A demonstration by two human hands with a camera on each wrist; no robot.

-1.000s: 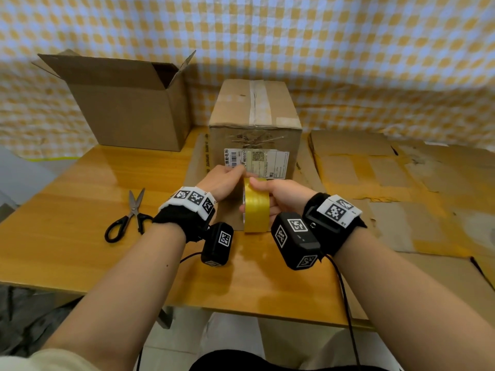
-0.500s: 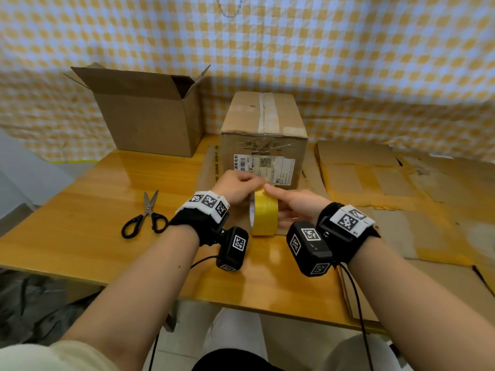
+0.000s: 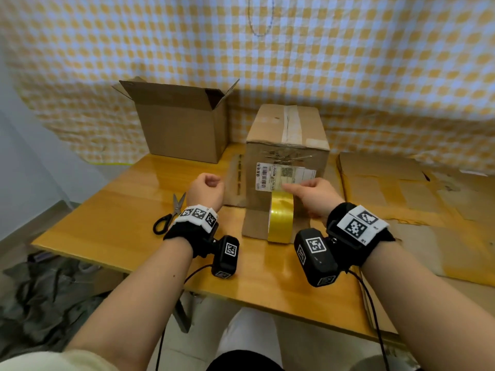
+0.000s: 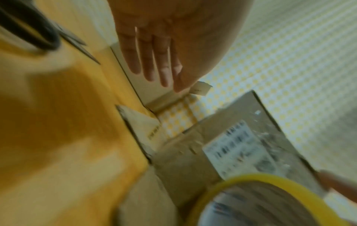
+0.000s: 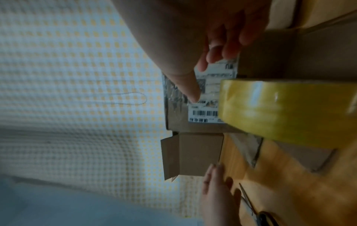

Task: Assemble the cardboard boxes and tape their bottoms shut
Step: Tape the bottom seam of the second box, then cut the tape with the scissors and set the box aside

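A yellow tape roll stands on edge on the wooden table, right in front of a closed cardboard box with a taped top and a shipping label. My right hand hovers at the roll's upper right with its thumb stretched out and its fingers loosely bent; nothing is gripped. My left hand is off to the left of the box, fingers fairly straight, holding nothing. An open-topped cardboard box stands at the back left.
Black-handled scissors lie on the table just left of my left wrist. Flattened cardboard sheets cover the table's right side. A checked cloth hangs behind. The table's front edge is close to my forearms.
Both hands held the tape roll's top before. My left hand has let go and moved left, and my right hand has eased off the roll, which now stands alone against the box.
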